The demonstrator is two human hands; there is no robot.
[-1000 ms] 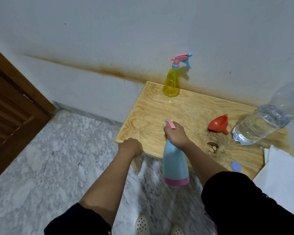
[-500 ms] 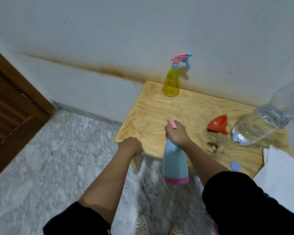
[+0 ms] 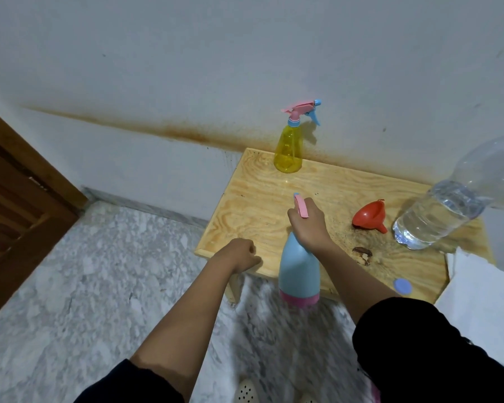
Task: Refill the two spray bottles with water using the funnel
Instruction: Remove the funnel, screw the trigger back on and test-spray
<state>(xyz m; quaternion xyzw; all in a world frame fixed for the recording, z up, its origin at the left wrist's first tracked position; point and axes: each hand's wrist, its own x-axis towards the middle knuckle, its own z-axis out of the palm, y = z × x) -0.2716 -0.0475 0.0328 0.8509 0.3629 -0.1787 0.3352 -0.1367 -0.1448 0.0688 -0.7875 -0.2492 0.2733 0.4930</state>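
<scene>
Blue spray bottle (image 3: 298, 266) — in right hand (image 3: 309, 225) — hangs at front edge of table (image 3: 245, 205).

We look forward and down from head height, close over the front edge of the table (image 3: 259, 199), toward the wall (image 3: 245, 68) behind it.

Table (image 3: 259, 205) is set against the wall, with a door (image 3: 18, 199) well apart to its left. Rear spray bottle (image 3: 288, 149) is stood upright at the back left corner of the table, next to the wall. Funnel (image 3: 368, 213) is laid on its side right of centre, and the water bottle (image 3: 442, 210) is placed just to its right. A cap (image 3: 402, 287) is found near the front right edge. Near spray bottle (image 3: 298, 271) is held by its top in the right hand (image 3: 309, 225) at the front edge. Left hand (image 3: 240, 255) is rested, fisted, at the front left corner, left of that bottle. A paper sheet (image 3: 477, 301) is located right of the table.
</scene>
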